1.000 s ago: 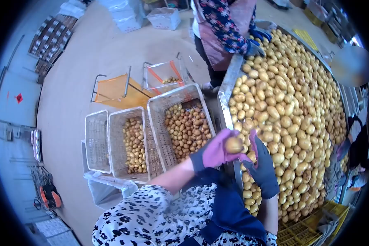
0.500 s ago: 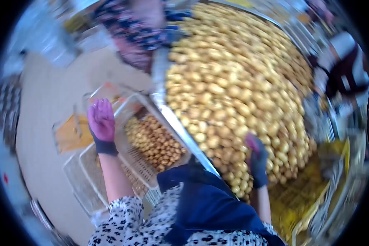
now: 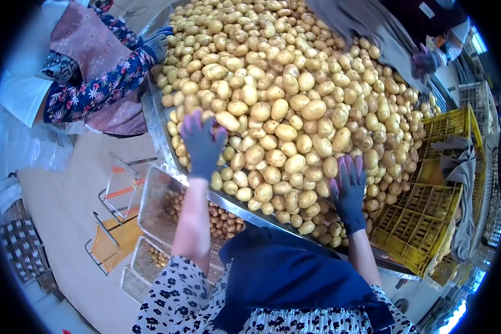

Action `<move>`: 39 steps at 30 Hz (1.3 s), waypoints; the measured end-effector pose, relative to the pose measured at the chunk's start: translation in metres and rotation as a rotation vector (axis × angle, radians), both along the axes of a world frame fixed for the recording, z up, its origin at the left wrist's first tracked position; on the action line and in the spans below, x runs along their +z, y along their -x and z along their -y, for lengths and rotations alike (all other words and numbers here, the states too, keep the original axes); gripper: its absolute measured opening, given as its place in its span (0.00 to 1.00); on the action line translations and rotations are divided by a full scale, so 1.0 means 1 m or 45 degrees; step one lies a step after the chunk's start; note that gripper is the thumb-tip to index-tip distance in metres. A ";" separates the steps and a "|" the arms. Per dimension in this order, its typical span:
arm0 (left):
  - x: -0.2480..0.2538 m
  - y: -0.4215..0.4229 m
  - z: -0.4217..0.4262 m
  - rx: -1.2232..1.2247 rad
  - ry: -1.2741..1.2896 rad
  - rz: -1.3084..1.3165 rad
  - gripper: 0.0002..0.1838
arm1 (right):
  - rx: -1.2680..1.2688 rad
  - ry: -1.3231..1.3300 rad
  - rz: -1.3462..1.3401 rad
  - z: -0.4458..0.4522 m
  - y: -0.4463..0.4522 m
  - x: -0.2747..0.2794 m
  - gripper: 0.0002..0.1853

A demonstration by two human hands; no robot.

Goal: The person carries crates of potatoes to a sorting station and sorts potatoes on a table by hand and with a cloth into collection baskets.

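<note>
A big heap of yellow potatoes (image 3: 286, 131) covers a metal-edged table (image 3: 236, 210). My left hand (image 3: 203, 146), in a grey glove with purple fingertips, lies over the potatoes at the table's left edge, fingers spread. On the near right side of the heap, my right hand (image 3: 349, 195) rests in a matching glove, its fingers apart and pointing away from me. Neither hand is closed round a potato. Below the left forearm stands a pale plastic crate (image 3: 152, 201) with smaller potatoes in it.
A co-worker's flowered sleeve (image 3: 97, 86) reaches the heap at left; another person's gloved hand (image 3: 426, 61) is at far right beside a grey cloth (image 3: 367, 25). Yellow crates (image 3: 420, 222) stand right. A folding stool (image 3: 114, 239) is on the floor left.
My left hand has come from above the crates at left onto the heap. My right hand remains at the heap's near side. The view has shifted, showing more of the co-worker at left.
</note>
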State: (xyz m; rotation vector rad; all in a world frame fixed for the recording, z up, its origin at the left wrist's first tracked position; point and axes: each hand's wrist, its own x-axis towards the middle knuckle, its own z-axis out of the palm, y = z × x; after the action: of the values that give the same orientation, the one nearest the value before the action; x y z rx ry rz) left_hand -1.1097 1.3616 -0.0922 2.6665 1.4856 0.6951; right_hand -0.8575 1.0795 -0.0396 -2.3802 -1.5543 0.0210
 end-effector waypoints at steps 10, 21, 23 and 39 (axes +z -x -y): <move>0.075 -0.060 0.033 -0.302 0.901 0.310 0.19 | -0.026 -0.070 0.004 0.000 0.001 0.002 0.29; 0.047 -0.057 0.048 -0.396 0.840 0.296 0.18 | -0.138 -0.323 0.336 -0.047 -0.035 0.053 0.20; 0.052 -0.053 0.056 -0.447 0.913 0.466 0.17 | -0.118 -0.278 0.360 -0.054 -0.049 0.040 0.18; 0.066 -0.065 0.112 -0.294 2.290 1.433 0.17 | 0.002 0.243 0.158 -0.102 -0.090 0.069 0.20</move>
State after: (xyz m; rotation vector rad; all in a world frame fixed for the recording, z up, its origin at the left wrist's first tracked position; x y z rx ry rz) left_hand -1.0443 1.2501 -0.0257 0.7305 0.6475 0.3135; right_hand -0.7672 1.1811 0.0294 -2.5713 -1.6784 0.0236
